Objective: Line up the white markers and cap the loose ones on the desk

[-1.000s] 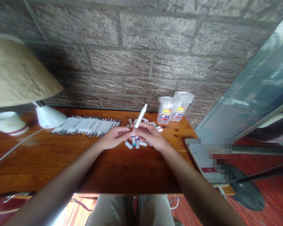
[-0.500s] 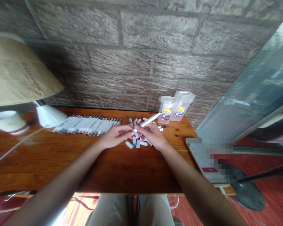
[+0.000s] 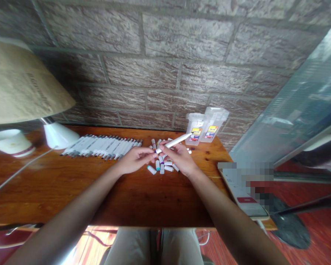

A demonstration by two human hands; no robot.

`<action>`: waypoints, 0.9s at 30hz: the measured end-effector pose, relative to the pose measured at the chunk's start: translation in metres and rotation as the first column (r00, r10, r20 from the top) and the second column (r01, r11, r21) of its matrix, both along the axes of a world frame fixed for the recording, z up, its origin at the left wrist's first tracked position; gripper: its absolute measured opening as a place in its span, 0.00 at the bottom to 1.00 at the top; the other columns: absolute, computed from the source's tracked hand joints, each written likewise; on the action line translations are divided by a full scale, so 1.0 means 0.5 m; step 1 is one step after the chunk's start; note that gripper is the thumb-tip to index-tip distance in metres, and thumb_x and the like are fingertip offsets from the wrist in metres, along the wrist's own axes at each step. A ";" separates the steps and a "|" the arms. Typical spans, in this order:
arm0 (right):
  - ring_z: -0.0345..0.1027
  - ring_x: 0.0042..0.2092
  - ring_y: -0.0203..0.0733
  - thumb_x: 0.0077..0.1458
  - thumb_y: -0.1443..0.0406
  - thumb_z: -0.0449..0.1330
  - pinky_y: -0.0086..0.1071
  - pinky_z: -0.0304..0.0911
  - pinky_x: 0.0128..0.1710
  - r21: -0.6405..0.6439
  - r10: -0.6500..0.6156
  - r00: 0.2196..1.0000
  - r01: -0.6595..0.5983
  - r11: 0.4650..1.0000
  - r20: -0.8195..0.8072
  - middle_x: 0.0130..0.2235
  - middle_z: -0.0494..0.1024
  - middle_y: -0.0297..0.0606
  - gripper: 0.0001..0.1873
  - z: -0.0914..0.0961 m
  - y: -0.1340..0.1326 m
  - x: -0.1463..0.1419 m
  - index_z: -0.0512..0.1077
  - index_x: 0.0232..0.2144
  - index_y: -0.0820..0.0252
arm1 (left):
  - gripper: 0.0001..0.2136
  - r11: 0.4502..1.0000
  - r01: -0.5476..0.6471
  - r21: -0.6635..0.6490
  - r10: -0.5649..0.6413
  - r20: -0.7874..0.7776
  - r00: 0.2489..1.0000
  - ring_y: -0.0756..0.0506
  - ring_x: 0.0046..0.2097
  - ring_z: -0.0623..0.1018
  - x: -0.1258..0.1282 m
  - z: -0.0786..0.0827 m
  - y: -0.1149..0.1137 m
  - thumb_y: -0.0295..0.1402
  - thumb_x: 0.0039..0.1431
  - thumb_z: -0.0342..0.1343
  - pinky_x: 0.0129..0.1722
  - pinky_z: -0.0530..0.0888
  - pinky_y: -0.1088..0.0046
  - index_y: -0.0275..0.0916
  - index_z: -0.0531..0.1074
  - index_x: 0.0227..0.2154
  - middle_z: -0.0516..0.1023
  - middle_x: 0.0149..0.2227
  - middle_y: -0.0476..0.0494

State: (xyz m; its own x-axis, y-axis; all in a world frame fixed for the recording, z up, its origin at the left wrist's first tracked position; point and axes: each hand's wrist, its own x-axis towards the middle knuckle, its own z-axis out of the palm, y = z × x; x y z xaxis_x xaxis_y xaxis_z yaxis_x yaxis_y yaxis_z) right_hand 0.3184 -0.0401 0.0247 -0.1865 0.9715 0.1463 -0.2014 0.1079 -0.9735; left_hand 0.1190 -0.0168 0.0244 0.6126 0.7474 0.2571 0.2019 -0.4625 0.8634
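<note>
A white marker slants up to the right between my two hands, with a dark tip at its upper end. My right hand is closed around its lower half, thumb and fingers gripping the barrel. At the lower left end, the fingertips of my left hand pinch a small blue-ended cap, mostly hidden by the fingers; whether it sits fully on the barrel I cannot tell. Under and between the hands lies a loose pile of white marker caps with coloured ends, partly covered by my right hand.
Several markers lie in a row at the left on the wooden table. Two clear plastic cases stand by the brick wall. A lamp and paper cup are far left; a tablet-like device is at the right edge.
The marker has shifted slightly right and its tip sits a little lower. A blue end now shows at my left fingertips. Both hands keep nearly the same place.
</note>
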 end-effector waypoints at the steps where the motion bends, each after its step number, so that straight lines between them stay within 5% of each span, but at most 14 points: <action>1: 0.73 0.35 0.37 0.45 0.53 0.70 0.27 0.70 0.28 0.000 0.004 1.000 -0.004 1.000 -0.002 0.35 0.78 0.37 0.22 0.000 0.000 -0.001 0.75 0.38 0.61 | 0.15 1.000 0.009 -0.001 -0.009 -0.007 1.000 0.48 0.31 0.78 0.001 0.000 0.000 0.44 0.62 0.56 0.33 0.75 0.76 0.35 0.78 0.34 0.81 0.30 0.44; 13: 0.64 0.26 0.31 0.52 0.50 0.63 0.27 0.65 0.26 0.071 -0.192 0.970 0.184 0.980 0.146 0.28 0.71 0.30 0.22 -0.008 0.009 0.008 0.70 0.43 0.59 | 0.17 0.999 -0.036 -0.012 0.036 -0.017 0.999 0.48 0.32 0.79 0.000 -0.001 0.001 0.46 0.61 0.56 0.34 0.74 0.76 0.34 0.77 0.31 0.80 0.29 0.44; 21: 0.50 0.18 0.28 0.54 0.43 0.59 0.24 0.48 0.16 -0.013 -0.153 0.985 0.155 0.988 0.085 0.20 0.55 0.22 0.24 -0.008 0.005 0.005 0.64 0.34 0.56 | 0.18 0.997 -0.062 0.040 0.064 -0.045 0.997 0.48 0.31 0.77 -0.002 0.007 0.001 0.46 0.62 0.55 0.33 0.73 0.77 0.34 0.76 0.30 0.79 0.28 0.45; 27: 0.44 0.17 0.26 0.54 0.40 0.55 0.26 0.41 0.15 -0.064 -0.138 0.989 0.141 0.988 0.053 0.21 0.57 0.24 0.29 0.005 0.002 0.005 0.71 0.35 0.60 | 0.18 0.997 -0.066 0.047 0.069 -0.076 0.995 0.48 0.32 0.77 -0.002 0.006 0.002 0.46 0.62 0.54 0.33 0.72 0.76 0.34 0.76 0.29 0.79 0.28 0.45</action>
State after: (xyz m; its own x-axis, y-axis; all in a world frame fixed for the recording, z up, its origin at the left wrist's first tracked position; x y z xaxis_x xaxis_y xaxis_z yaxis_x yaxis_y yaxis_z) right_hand 0.3208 -0.0391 0.0274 -0.0537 0.9958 0.0742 -0.1418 0.0660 -0.9877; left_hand 0.1180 -0.0159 0.0274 0.5803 0.7768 0.2446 0.2992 -0.4826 0.8231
